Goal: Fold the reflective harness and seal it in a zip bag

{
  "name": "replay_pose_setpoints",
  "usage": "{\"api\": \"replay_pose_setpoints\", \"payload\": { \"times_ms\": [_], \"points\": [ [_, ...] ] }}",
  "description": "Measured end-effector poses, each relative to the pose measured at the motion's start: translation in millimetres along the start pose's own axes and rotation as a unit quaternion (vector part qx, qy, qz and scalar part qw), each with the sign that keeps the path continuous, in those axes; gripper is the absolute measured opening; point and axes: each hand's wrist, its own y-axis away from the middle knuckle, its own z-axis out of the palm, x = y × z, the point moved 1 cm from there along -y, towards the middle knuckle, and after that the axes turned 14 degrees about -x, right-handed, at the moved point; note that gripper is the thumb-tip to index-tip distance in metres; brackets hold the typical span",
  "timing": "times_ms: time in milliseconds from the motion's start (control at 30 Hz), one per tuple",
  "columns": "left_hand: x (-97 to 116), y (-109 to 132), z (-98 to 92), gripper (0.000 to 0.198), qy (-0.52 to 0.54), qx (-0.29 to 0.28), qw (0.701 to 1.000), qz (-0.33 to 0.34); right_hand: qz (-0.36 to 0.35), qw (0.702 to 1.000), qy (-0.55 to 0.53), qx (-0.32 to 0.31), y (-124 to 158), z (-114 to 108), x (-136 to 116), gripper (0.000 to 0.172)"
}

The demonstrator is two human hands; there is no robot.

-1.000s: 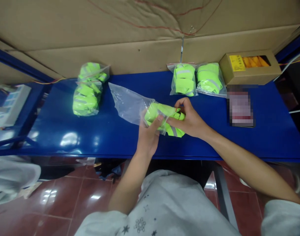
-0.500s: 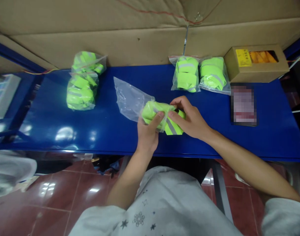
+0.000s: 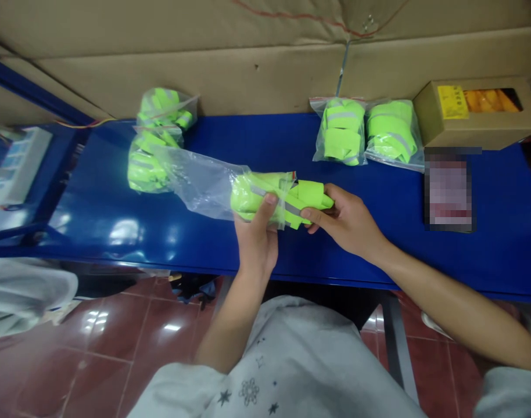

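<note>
A neon-yellow strap bundle with grey stripes (image 3: 309, 197) lies partly inside a clear plastic bag (image 3: 204, 183), its right end sticking out of the bag's mouth. My left hand (image 3: 257, 238) is closed around the bagged part, thumb on top. At the exposed right end, my right hand (image 3: 346, 220) pinches the bundle between thumb and fingers. The bag's loose end stretches left, reaching a filled bag (image 3: 147, 165) on the blue table (image 3: 217, 249). Another filled bag (image 3: 161, 107) sits behind that one.
Two more bags of neon bundles (image 3: 341, 130) (image 3: 391, 130) stand at the back right. Beside them is a cardboard box (image 3: 479, 130) with orange contents, and a blurred-out item (image 3: 449, 191) in front of it. At lower left, a person's pale sleeve (image 3: 25, 296) shows.
Both hands and the bag have shifted left relative to the other bags. My right hand has moved from the bag's mouth to the bundle's right end, and more of the bundle shows.
</note>
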Motion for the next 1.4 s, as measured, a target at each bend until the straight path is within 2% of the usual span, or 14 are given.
{"api": "replay_pose_setpoints", "payload": {
  "times_ms": [167,267,367,567,667,767,933,1100,1300,1400],
  "points": [
    [0,3,16.5,0.048,0.063,-0.025,0.998,0.005,-0.006,1.0,0.011,0.024,3,-2,-3,0.043],
    [1,5,22.5,0.052,0.094,-0.01,0.995,-0.013,-0.013,0.999,0.016,0.026,5,-2,-5,0.039],
    [8,6,19.3,0.056,0.135,-0.003,0.991,-0.017,-0.033,0.999,-0.01,0.022,6,-2,-8,0.04],
    [21,7,2.3,0.063,0.208,-0.073,0.975,-0.037,-0.022,0.992,-0.124,-0.012,-2,-8,-11,0.045],
    [20,8,4.3,0.049,0.189,-0.093,0.977,-0.042,-0.014,0.989,-0.149,-0.019,-6,-7,-9,0.045],
    [14,10,14.5,0.037,0.167,-0.109,0.978,-0.067,-0.036,0.989,-0.142,-0.013,-7,-3,-7,0.044],
    [-2,20,33.8,0.026,0.163,-0.088,0.98,-0.069,-0.064,0.99,-0.125,0.011,-5,1,-1,0.035],
    [-11,27,39.6,0.018,0.154,-0.11,0.978,-0.088,-0.047,0.993,-0.096,0.057,-1,2,5,0.026],
    [-3,25,36.7,0.035,0.222,-0.119,0.963,-0.1,-0.036,0.991,-0.105,0.076,-1,5,7,0.031],
    [-2,23,36.5,0.027,0.24,-0.086,0.962,-0.099,-0.031,0.99,-0.122,0.06,-2,8,5,0.041]
  ]
}}
